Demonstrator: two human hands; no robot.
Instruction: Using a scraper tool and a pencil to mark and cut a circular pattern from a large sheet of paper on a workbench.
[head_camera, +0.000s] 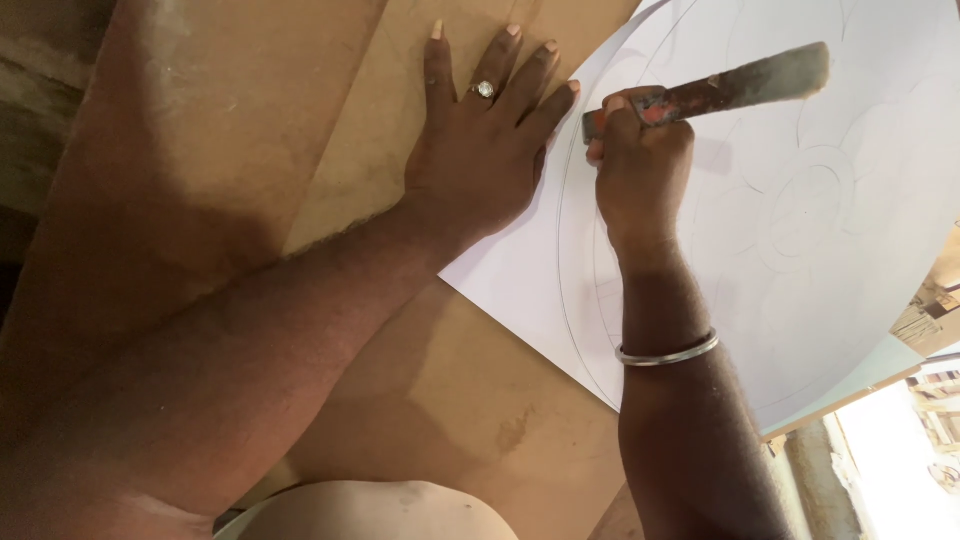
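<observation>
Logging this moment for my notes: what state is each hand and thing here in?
left hand: flat, fingers spread, pressing the sheet's edge
right hand: closed around the tool
tool: gripped, held over the sheet
white sheet: lying flat, marked with faint drawn curves
brown board: lying under the sheet

We lose the white sheet (800, 300) past the top and right edges, its faint pencilled pattern barely readable, the tool (715, 90) tip blurred, possibly a chisel, its handle buried in the right hand (640, 170).

Warm, dim light throughout; glare blows out the lower right corner, soft arm shadows cross the desk (470, 400), mild blur.
</observation>
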